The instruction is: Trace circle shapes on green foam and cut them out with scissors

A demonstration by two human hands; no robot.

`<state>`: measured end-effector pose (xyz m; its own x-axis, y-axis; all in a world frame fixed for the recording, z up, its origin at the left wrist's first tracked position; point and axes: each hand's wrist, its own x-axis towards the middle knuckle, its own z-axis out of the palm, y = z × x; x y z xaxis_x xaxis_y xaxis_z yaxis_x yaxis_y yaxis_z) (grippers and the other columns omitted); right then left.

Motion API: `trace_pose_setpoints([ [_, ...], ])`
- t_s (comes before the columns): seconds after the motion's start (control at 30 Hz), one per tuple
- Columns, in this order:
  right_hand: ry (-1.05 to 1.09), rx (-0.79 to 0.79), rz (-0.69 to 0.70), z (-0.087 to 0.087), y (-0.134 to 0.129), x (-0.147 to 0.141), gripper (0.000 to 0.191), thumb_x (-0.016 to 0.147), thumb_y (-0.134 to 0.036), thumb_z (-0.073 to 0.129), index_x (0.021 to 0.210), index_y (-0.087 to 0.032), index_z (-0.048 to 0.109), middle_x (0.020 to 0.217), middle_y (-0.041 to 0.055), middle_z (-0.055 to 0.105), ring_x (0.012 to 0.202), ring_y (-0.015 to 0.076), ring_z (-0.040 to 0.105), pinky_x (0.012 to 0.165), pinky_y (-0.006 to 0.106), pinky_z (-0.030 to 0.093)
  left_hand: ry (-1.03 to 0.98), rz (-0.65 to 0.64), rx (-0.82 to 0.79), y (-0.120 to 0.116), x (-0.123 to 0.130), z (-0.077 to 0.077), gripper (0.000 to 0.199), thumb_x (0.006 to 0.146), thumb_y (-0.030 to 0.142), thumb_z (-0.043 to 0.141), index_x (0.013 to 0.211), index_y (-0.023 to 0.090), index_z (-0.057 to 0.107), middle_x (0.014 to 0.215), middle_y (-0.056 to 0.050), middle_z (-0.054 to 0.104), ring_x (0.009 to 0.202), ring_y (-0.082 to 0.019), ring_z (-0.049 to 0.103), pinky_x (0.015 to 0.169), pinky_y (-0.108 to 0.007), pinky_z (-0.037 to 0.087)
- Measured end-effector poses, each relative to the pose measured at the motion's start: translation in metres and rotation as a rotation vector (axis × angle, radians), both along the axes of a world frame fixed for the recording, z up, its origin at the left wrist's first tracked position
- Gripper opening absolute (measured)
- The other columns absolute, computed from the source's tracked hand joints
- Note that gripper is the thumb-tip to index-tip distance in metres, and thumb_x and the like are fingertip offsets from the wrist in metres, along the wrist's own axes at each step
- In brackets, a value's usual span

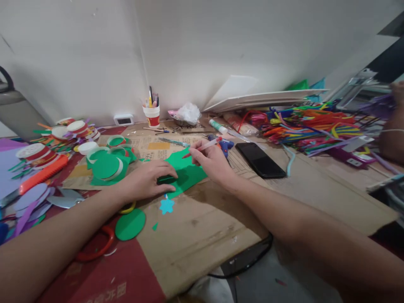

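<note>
A green sheet (189, 176) lies on the cardboard-covered table. My left hand (151, 179) rests at its left edge, thumb and fingers apart around a small dark green piece (167, 179). My right hand (211, 159) is closed on a red and white pen (210, 144), its tip over the upper part of the sheet. A blue star shape (167, 205) lies just below the sheet. Near my left forearm are a green disc (130, 224) and red-handled scissors (96, 249).
A black phone (260, 160) lies right of my right hand, with a blue glue gun (225, 146) between. Colourful pipe cleaners (312, 124) fill the back right. A pen cup (152, 116) stands at the back. Purple discs and an orange cutter (43, 174) lie left.
</note>
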<state>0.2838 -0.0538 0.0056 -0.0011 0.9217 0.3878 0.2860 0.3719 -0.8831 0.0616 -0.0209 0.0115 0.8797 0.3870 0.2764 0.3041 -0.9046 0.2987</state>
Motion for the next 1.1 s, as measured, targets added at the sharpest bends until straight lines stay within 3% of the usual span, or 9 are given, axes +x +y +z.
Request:
trace_pose_setpoints([
  [0.2,-0.15,-0.034,0.128,0.004,-0.01,0.001,0.016,0.09,-0.028,0.049,0.082,-0.019,0.059,0.071,-0.0001,0.059,0.063,0.0126,0.052,0.059,0.027,0.039,0.003,-0.025,0.025,-0.001,0.0,-0.001,0.018,0.089,0.035,0.059,0.093,0.021,0.07,0.106,-0.007,0.069,0.098,-0.019,0.064,0.089,-0.034,0.049],
  [0.43,-0.237,-0.013,0.106,-0.002,-0.009,0.001,0.013,0.086,-0.024,0.057,0.074,-0.019,0.06,0.073,0.0004,0.059,0.062,0.0125,0.05,0.058,0.027,0.037,0.043,-0.036,0.023,-0.001,0.0,-0.002,0.019,0.091,0.032,0.055,0.094,0.024,0.073,0.105,-0.004,0.071,0.097,-0.019,0.065,0.088,-0.034,0.049],
  [0.87,-0.302,-0.066,0.118,-0.006,-0.009,0.003,0.014,0.091,-0.026,0.051,0.081,-0.019,0.056,0.076,0.0007,0.058,0.069,0.0135,0.054,0.064,0.027,0.044,0.06,-0.031,0.006,0.0,0.001,0.0,0.024,0.091,0.037,0.057,0.102,0.02,0.069,0.108,-0.007,0.07,0.101,-0.02,0.063,0.09,-0.035,0.049],
  [1.1,-0.28,-0.021,0.116,-0.006,-0.009,0.004,0.018,0.091,-0.029,0.052,0.078,-0.018,0.056,0.081,0.0022,0.059,0.068,0.013,0.055,0.063,0.028,0.045,0.058,-0.038,0.036,0.0,-0.001,-0.003,0.021,0.091,0.035,0.057,0.099,0.022,0.07,0.11,-0.005,0.069,0.1,-0.02,0.064,0.089,-0.035,0.049],
])
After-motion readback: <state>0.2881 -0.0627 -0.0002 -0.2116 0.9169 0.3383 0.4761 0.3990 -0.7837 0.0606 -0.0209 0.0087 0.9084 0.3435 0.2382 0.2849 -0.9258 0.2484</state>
